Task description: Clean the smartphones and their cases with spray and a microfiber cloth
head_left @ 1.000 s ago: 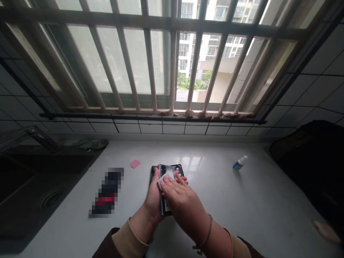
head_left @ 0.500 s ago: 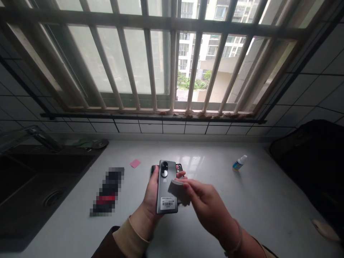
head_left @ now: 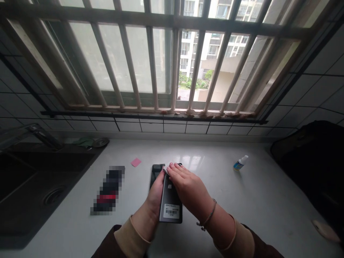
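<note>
L hand [head_left: 153, 195] fingers wrapped round grey OPPO phone [head_left: 171, 209], held tilted just above table [head_left: 215, 200]; R hand [head_left: 186, 186] fingers extended flat, pressing white wipe [head_left: 168, 168] on phone's far end.

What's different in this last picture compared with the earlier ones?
The right hand has come back down, pressing the cloth onto the upper end of the grey phone and covering its camera. The left hand still grips the phone. The pink note and small bottle stayed put.
</note>
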A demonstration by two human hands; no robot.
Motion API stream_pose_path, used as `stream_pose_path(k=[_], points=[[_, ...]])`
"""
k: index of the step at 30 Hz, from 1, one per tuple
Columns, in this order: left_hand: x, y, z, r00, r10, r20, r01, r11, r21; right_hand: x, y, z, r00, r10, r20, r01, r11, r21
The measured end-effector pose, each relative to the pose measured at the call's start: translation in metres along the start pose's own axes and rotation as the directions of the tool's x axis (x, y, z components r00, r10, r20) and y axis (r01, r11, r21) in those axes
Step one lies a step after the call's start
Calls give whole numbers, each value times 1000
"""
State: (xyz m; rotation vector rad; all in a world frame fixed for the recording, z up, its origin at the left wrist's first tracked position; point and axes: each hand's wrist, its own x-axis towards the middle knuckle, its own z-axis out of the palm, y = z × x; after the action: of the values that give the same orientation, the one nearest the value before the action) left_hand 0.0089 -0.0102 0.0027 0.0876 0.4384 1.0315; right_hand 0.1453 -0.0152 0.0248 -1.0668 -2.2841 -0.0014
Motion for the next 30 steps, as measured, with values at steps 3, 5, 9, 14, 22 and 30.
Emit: stream_pose_path(k=[3, 5, 9, 14, 22, 30], points=[[-3, 7, 0, 995, -65, -78, 67, 997, 25, -22, -16, -2, 994, -92, 52, 90, 995, 38], [-7, 11, 2, 991, -33, -130, 38, 999, 39, -38, -30, -5, 983, -164, 80, 159, 985, 67], [-11, 15, 9, 988, 122, -92, -119, 992, 39, -62, -50, -13, 961, -272, 43, 263, 952, 158], [-14, 15, 16, 984, 131, -124, -125, 991, 55, -63, -41, -40, 995, -82, 61, 38, 849, 528], [-14, 11, 13, 995, -74, -64, 81, 990, 116, 1, 13, -75, 862, 507, 7, -394, 661, 639], [-1, 8, 6, 1000, -5, -24, 7, 998, 68, 9, 17, -22, 996, 71, 45, -78, 984, 163]])
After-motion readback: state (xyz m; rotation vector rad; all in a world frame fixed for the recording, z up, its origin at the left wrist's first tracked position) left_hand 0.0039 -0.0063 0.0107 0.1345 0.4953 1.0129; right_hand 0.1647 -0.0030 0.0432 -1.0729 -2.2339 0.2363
